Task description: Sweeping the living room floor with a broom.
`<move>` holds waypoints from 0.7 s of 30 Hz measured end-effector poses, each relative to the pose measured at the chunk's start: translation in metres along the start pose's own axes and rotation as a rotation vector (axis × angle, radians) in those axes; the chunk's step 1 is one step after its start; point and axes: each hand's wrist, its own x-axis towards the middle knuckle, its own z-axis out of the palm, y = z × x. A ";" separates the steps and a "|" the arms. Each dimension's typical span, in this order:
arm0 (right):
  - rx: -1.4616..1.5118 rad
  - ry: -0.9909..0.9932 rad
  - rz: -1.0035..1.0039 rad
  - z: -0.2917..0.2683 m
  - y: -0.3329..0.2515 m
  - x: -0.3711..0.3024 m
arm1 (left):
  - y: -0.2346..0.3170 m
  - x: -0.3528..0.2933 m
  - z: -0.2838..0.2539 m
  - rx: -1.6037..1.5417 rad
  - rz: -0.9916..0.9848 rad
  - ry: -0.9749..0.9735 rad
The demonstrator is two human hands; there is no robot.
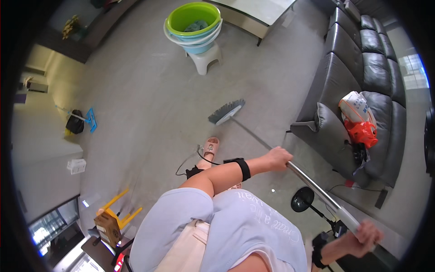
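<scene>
- Broom (312,184) is held in both hands, with its long pole slanted from upper left to lower right.
- The pole is wrapped by the curled fingers of the left hand (277,158); the brush head (230,113) is ahead and to the left of this nearer hand.
- The pole's other end is gripped by the bent fingers of the right hand (369,235).
- A green tub (175,22), with bluish cloth (196,26) in it, is set inside a blue bucket (204,47).
- What is in the red bag (361,132) cannot be told.
</scene>
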 end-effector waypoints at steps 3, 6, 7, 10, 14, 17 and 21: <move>-0.018 -0.045 -0.027 0.049 0.072 -0.002 | -0.061 -0.011 -0.042 0.135 -0.063 -0.136; -0.073 0.031 0.210 0.107 0.123 0.001 | -0.123 -0.020 -0.106 0.266 -0.148 -0.099; -0.100 0.039 0.193 0.104 0.123 0.009 | -0.123 -0.008 -0.127 0.288 -0.166 -0.112; -0.405 0.234 0.037 0.084 0.087 0.034 | -0.080 0.042 -0.126 0.252 -0.060 -0.225; -0.217 0.059 -0.247 0.067 0.010 0.076 | 0.000 0.099 -0.090 -0.036 0.139 -0.204; -0.454 -0.163 -0.398 0.067 -0.013 0.104 | 0.026 0.150 -0.057 -0.189 0.231 -0.409; -0.631 0.248 -0.350 0.074 0.089 0.142 | -0.015 0.210 -0.023 -0.208 0.209 -0.417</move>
